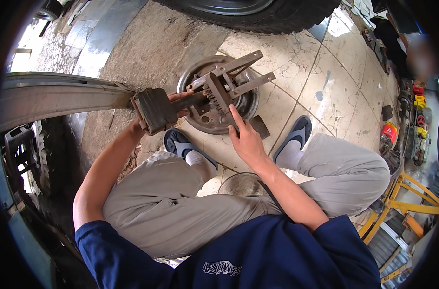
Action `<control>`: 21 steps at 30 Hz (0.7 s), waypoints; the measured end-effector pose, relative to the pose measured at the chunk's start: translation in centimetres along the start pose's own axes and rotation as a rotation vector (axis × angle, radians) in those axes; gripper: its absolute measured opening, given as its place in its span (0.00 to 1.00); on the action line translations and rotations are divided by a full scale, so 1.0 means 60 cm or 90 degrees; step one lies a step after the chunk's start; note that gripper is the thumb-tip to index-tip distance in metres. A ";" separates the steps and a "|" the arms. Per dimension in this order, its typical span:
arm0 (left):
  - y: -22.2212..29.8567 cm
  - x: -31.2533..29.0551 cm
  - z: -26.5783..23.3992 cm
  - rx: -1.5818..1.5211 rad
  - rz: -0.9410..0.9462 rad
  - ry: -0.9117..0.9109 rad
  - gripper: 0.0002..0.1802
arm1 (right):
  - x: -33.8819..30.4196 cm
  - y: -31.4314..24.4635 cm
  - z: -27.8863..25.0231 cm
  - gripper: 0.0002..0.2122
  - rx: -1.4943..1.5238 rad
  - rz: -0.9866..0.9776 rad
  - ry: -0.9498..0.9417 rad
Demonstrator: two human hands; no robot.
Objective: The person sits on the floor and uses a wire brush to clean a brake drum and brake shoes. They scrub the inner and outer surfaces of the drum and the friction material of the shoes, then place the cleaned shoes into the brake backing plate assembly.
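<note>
A rusty steel bracket (246, 79) with a coil spring (211, 98) lies over a round steel disc (194, 121) that looks like a wheel rim, flat on the floor between my feet. My left hand (180, 98) is closed round a dark round bar (191, 102) at the bracket's left side. A dark block (157, 110) at the end of a grey metal beam (65, 96) hides its palm. My right hand (250, 144) grips the bracket's near end, index finger stretched along it and thumb on the left. Its remaining fingers are largely hidden. A dark flat plate (258, 127) juts out beside that hand.
A large tyre (277, 21) stands at the far side, another (51, 154) at the left. On the right are a red and yellow can (389, 133), several tools and parts, and a yellow metal frame (407, 206). A person (397, 45) is at the far right.
</note>
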State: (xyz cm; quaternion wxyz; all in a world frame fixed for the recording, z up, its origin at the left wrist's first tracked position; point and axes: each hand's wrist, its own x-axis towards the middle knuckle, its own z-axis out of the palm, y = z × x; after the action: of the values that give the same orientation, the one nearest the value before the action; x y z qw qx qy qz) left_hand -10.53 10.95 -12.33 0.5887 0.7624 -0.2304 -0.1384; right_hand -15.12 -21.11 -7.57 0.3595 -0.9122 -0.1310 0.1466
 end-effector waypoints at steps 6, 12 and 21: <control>0.028 -0.007 -0.005 0.190 -0.081 -0.023 0.34 | 0.003 0.002 0.009 0.32 -0.035 0.010 0.002; 0.027 -0.038 -0.003 0.266 -0.291 -0.072 0.37 | 0.001 0.019 0.018 0.31 -0.001 -0.006 0.010; 0.063 -0.018 -0.005 0.361 -0.297 -0.123 0.33 | -0.005 0.050 -0.007 0.27 0.123 0.017 0.167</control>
State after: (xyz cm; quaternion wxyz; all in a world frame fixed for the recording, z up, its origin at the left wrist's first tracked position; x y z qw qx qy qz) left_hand -12.04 11.01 -8.68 0.2824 0.9106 -0.1343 -0.2702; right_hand -14.83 -23.62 -9.30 0.4576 -0.8863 -0.0562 0.0431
